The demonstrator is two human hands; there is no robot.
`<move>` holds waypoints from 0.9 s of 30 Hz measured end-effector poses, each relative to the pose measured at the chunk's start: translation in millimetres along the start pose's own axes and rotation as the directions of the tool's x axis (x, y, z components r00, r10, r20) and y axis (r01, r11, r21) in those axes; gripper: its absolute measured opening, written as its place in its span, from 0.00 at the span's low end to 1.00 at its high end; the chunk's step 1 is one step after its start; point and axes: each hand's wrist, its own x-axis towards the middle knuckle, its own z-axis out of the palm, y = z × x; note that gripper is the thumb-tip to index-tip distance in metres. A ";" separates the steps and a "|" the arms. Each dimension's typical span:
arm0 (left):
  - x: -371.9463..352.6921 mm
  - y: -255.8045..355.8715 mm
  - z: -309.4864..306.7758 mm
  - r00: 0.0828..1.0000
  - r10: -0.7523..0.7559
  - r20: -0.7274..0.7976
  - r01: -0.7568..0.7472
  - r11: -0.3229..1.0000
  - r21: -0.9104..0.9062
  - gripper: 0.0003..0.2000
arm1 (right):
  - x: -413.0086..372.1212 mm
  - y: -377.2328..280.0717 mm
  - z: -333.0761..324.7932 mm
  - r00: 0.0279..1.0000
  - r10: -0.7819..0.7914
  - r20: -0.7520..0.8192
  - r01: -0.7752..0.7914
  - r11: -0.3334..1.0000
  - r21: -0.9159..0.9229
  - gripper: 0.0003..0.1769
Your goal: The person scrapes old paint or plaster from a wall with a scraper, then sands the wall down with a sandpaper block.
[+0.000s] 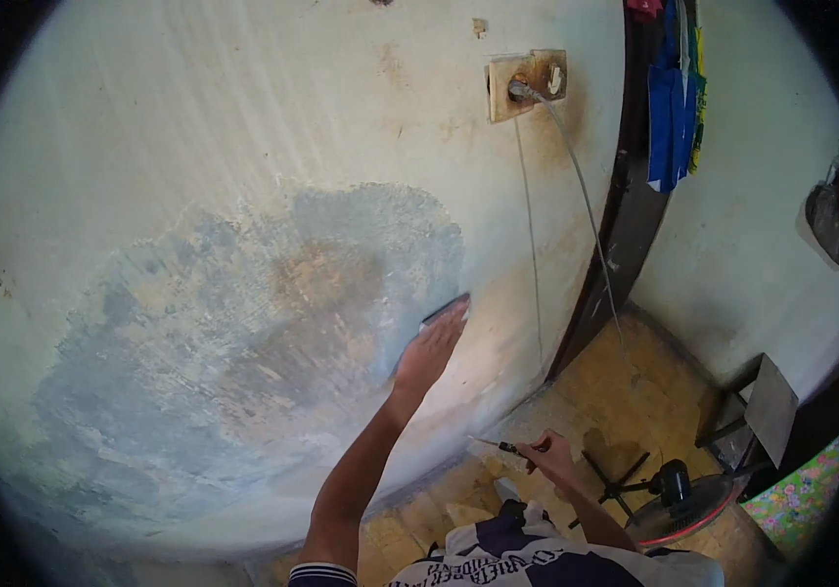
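Observation:
My left hand (429,350) presses against the wall at the right edge of a large rough grey patch (175,391). Under its fingers is a flat, dark-edged piece (446,311), mostly covered by the hand, so its kind is hard to tell. Lower down, my right hand (548,456) is closed round a thin tool (507,447) with a dark handle and a narrow, light blade pointing left toward the wall. The patch has bare brownish areas in its middle and pale flaking paint around its rim.
A scorched wall socket (512,88) holds a plug with a grey cable (586,186) hanging to the floor. By my right arm stands a fan (674,484). Farther right are a tilted board (770,411) and floral fabric (816,489). Blue cloth (672,127) hangs beside the dark frame.

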 end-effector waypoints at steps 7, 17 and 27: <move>-52.5 34.5 22.5 0.993 0.105 0.050 -0.114 0.962 0.246 0.22 | 5.5 18.8 -20.6 0.999 -0.034 0.006 0.033 0.998 0.050 0.18; -126.2 17.7 39.8 0.992 0.047 -0.117 -0.091 0.908 -0.410 0.20 | 12.0 69.0 -27.6 0.941 0.305 0.147 -0.337 0.891 0.304 0.13; -120.8 -130.3 -69.1 0.947 -0.228 -0.224 0.221 0.974 -0.055 0.21 | -6.6 -1.9 86.4 0.790 0.146 0.596 -0.548 0.603 0.579 0.15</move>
